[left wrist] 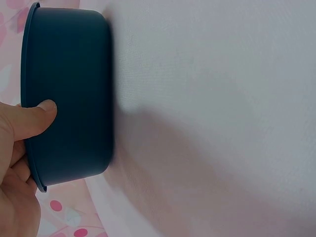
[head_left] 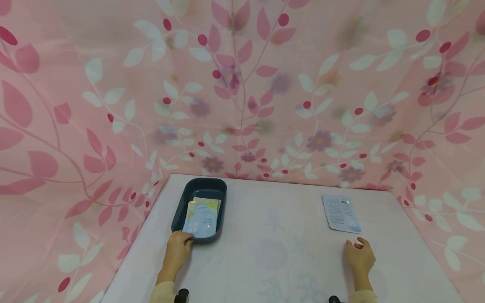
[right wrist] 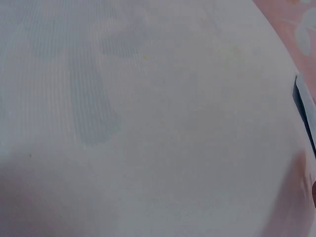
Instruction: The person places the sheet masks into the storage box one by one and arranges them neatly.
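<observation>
A dark teal plastic tub (head_left: 224,198) stands on the left of the table, holding flat packets (head_left: 201,218) with a yellow and pale blue print. My left hand (head_left: 178,248) grips the tub's near rim. In the left wrist view the thumb (left wrist: 42,117) presses the outer wall of the tub (left wrist: 74,94), with other fingers behind the rim. A single pale blue packet (head_left: 341,213), printed with small text and a barcode, lies at the right. Just in front of it is my right hand (head_left: 361,256), fingers loosely bent and holding nothing. The right wrist view catches the packet's edge (right wrist: 307,108).
A white cloth with faint grey-blue motifs covers the table (head_left: 273,252). Behind it and along both sides hangs a pink curtain (head_left: 242,105) with leaves and flowers. Bare cloth lies between the tub and the single packet.
</observation>
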`<state>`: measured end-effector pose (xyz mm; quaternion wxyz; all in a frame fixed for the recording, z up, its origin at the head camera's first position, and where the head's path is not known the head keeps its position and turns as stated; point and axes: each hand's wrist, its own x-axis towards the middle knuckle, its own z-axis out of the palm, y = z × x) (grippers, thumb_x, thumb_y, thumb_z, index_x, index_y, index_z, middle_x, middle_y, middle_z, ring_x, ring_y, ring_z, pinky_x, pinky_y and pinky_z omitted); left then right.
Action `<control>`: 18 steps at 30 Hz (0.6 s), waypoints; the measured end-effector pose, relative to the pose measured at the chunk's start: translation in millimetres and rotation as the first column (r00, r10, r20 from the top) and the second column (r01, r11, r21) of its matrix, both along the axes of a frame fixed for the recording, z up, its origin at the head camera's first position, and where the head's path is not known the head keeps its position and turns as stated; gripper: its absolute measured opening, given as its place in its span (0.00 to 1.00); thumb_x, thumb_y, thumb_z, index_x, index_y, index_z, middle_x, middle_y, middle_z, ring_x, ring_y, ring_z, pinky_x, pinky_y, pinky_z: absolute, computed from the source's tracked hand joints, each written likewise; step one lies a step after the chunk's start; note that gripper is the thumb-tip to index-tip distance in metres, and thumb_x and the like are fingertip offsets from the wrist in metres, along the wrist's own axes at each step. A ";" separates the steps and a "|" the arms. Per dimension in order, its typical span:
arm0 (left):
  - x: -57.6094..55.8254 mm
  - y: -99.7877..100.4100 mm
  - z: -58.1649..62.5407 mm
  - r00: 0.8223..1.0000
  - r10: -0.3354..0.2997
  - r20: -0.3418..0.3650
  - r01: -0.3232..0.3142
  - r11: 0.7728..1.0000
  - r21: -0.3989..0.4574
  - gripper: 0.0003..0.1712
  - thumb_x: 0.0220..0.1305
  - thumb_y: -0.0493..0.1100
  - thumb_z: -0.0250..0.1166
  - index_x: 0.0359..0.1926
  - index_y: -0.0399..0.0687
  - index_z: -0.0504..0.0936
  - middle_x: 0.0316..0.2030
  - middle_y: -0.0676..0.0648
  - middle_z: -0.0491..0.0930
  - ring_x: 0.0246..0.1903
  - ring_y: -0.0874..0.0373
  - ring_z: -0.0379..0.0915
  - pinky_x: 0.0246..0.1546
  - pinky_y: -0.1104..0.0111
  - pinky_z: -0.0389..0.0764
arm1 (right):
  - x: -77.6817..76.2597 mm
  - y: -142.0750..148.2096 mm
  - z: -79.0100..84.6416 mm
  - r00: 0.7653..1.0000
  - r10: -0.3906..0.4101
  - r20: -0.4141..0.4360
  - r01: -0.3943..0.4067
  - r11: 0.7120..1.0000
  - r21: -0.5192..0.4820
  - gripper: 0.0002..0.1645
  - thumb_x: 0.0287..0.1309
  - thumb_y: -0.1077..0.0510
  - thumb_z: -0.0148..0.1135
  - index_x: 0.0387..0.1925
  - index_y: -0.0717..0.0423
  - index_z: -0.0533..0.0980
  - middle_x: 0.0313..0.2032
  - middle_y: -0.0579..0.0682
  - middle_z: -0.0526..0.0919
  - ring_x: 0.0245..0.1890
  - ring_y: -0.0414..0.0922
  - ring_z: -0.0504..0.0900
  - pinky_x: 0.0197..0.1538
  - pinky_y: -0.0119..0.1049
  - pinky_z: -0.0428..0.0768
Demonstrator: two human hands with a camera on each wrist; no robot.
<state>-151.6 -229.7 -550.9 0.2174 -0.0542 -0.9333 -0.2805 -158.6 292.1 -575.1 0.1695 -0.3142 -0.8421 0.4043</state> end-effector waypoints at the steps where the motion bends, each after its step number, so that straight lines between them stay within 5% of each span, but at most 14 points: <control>1: 0.0 0.0 -0.1 1.000 0.002 0.005 -0.002 1.000 0.000 0.10 0.41 0.23 0.69 0.23 0.39 0.84 0.25 0.43 0.83 0.34 0.44 0.77 0.39 0.51 0.77 | 1.9 2.6 -1.2 1.000 -0.010 0.014 0.011 1.000 -0.020 0.28 0.57 0.57 0.55 0.55 0.71 0.66 0.43 0.71 0.75 0.44 0.66 0.72 0.46 0.55 0.66; 9: -0.5 1.1 0.7 1.000 -0.001 0.000 0.001 1.000 0.006 0.10 0.41 0.21 0.68 0.24 0.38 0.84 0.26 0.43 0.83 0.35 0.44 0.77 0.42 0.50 0.76 | 4.8 18.8 -8.4 0.999 -0.017 0.034 0.017 1.000 0.009 0.28 0.57 0.57 0.54 0.53 0.74 0.67 0.41 0.72 0.75 0.42 0.66 0.73 0.48 0.55 0.66; 18: 0.3 0.1 -1.6 1.000 0.006 -0.003 -0.006 1.000 0.007 0.10 0.40 0.21 0.69 0.24 0.37 0.84 0.26 0.42 0.83 0.36 0.42 0.77 0.43 0.48 0.76 | -13.3 26.7 -3.5 0.994 0.060 0.096 -0.059 0.998 -0.011 0.32 0.58 0.54 0.51 0.55 0.78 0.63 0.44 0.75 0.72 0.45 0.67 0.71 0.52 0.57 0.67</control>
